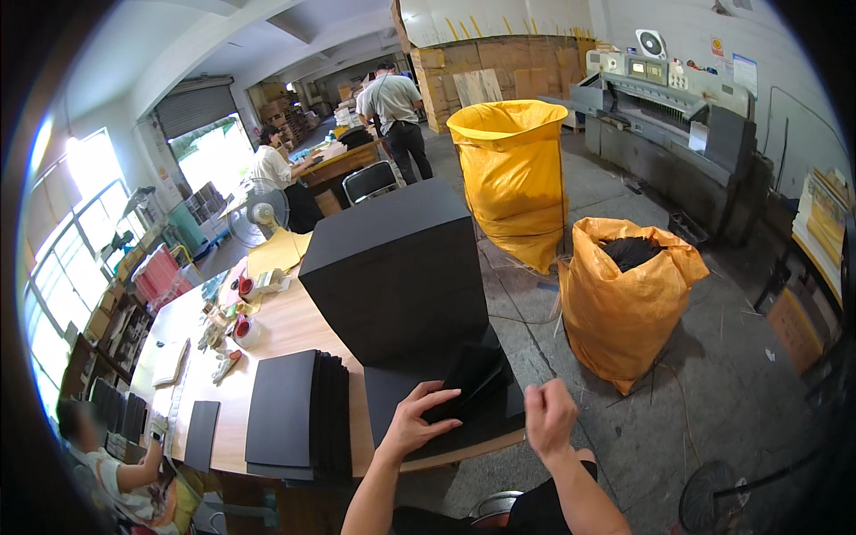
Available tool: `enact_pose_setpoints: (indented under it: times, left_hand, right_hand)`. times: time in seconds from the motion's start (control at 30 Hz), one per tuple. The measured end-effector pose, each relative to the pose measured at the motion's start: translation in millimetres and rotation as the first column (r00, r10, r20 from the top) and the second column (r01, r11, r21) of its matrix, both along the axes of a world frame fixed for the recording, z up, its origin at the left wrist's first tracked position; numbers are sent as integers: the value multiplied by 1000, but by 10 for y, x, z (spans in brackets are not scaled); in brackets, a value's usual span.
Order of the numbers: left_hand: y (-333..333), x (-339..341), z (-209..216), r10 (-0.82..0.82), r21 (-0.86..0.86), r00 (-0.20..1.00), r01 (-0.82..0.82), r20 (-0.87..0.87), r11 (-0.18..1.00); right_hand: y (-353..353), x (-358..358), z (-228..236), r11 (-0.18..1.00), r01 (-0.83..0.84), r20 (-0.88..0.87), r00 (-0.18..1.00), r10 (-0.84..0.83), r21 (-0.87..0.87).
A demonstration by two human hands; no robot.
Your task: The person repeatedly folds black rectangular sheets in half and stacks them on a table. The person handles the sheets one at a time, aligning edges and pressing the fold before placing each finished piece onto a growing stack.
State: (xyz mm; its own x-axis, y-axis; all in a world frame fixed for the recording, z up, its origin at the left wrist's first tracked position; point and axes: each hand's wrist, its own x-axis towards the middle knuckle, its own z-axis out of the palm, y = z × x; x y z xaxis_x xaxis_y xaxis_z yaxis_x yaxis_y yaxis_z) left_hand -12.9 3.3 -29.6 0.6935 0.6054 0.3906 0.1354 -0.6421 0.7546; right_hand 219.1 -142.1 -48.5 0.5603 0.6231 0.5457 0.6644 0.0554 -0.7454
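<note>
At the front right corner of the table, my left hand (417, 421) has its thumb and fingers curled about the near left end of a thin black sheet piece (477, 374). That piece is raised and tilted over a flat black sheet (388, 392). Off the table's right edge, my right hand (550, 417) is closed, its fingers bent in; whatever it may hold is hidden. Directly beyond my hands rises a tall block of stacked black sheets (392, 276). Left of my left hand lies a lower, uneven stack of black sheets (290, 410).
The wooden table (276, 330) also bears tape rolls (245, 332), a glove (227, 366) and a narrow black strip (202, 435). Two sacks, yellow (508, 187) and orange (624, 312), stand right. A co-worker (134, 473) sits left; others work behind. A large machine (660, 116) lines the wall.
</note>
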Motion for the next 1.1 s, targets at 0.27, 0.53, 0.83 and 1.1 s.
enact_pose_setpoints:
  times: [0.27,0.53,0.83,1.1]
  left_hand:
    - [-277,73,159,59,628,888,275,-457,728]
    - [-461,-821,-268,715,621,691,-608,105,495]
    - [-1449,-686,-582,741,156,657,-753,136,639]
    - [-1235,-714,-426,660,-954,724,-11,199,299]
  right_hand:
    - [-90,-205,-244,807,-401,320,769,554,-432]
    - [-105,-287,-254,846,-399,319,799,510,-352]
    - [59,-281,-823,944,-278,517,789,331,-180]
    - [68,-290,-812,890,-235,472,779,413,-391]
